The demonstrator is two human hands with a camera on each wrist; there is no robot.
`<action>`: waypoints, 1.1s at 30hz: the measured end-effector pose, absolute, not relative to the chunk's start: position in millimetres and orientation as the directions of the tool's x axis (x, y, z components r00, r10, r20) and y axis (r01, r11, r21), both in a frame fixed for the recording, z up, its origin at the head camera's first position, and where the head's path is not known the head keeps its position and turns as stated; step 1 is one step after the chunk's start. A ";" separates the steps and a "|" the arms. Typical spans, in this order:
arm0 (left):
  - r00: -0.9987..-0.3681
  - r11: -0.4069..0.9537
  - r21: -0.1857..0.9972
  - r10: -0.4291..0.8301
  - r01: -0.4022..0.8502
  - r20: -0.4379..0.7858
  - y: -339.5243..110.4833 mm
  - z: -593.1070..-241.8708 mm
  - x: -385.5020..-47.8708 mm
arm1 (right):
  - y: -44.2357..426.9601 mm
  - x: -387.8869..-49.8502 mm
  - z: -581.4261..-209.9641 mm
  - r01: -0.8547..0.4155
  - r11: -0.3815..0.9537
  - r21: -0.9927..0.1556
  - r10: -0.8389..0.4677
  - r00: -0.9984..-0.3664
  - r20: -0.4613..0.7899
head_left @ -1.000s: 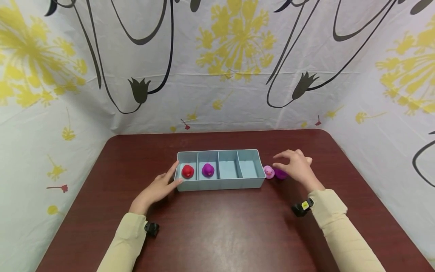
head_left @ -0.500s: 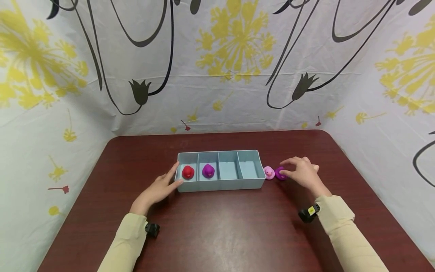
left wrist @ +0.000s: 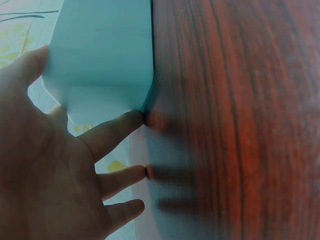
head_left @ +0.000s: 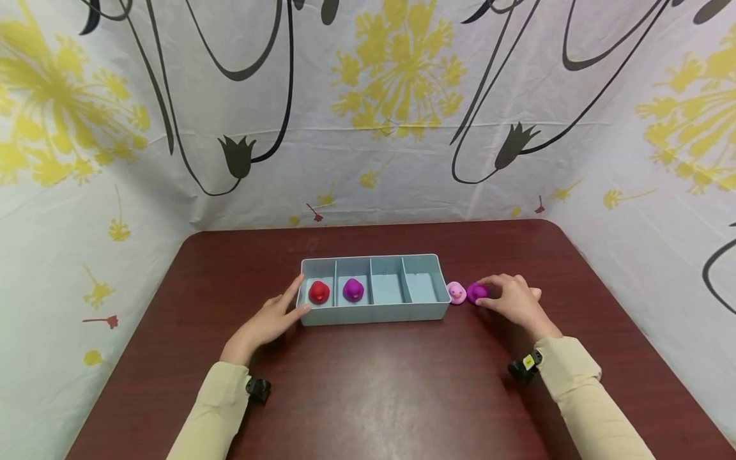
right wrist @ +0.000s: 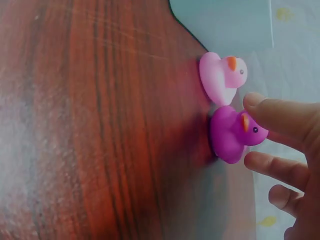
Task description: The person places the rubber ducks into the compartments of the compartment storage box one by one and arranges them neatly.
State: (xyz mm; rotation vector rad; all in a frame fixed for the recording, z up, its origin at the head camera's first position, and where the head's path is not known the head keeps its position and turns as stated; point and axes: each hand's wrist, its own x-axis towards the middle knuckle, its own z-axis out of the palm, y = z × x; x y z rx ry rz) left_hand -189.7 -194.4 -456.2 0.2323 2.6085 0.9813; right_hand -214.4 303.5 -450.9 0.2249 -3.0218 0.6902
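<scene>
A pale blue tray (head_left: 374, 312) with divided compartments stands on the table. My left hand (head_left: 268, 321) rests on its left end, fingers spread and fairly straight; the left wrist view shows fingertips against the tray's end wall. A red rubber duck (head_left: 319, 292) sits in the leftmost compartment, a purple one (head_left: 353, 290) in the second. Off the tray's right end, a pink rubber duck (right wrist: 218, 77) and a magenta rubber duck (right wrist: 228, 135) sit side by side on the table. My right hand (head_left: 513, 303) has thumb and fingers on either side of the magenta duck; firm contact is not visible.
The dark red wooden table (head_left: 368, 390) has rounded far corners. A white patterned cloth (head_left: 368, 172) hangs behind it and along both sides. The tray's two right compartments hold nothing. The pink duck sits close against the tray's right end.
My right hand has shifted right and toward the table, its thumb and fingers now straddling the magenta duck instead of covering it. My left hand and the tray have stayed in place.
</scene>
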 end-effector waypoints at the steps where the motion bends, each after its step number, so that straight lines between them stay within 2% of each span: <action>1: -0.928 0.748 0.663 0.268 0.031 -0.260 -194.1 -456.3 -189.8 | 303.9 -214.3 -451.8 -0.146 0.891 -0.430 -0.131 -0.989 0.064; 19: -0.935 0.764 0.644 0.253 0.036 -0.248 -193.1 -460.4 -191.9 | 307.9 -213.4 -462.8 -0.135 0.898 -0.418 -0.114 -0.991 0.077; 33: -0.936 0.768 0.639 0.248 0.034 -0.248 -192.7 -462.7 -192.1 | 305.7 -214.2 -444.4 -0.147 0.895 -0.421 -0.121 -0.989 0.089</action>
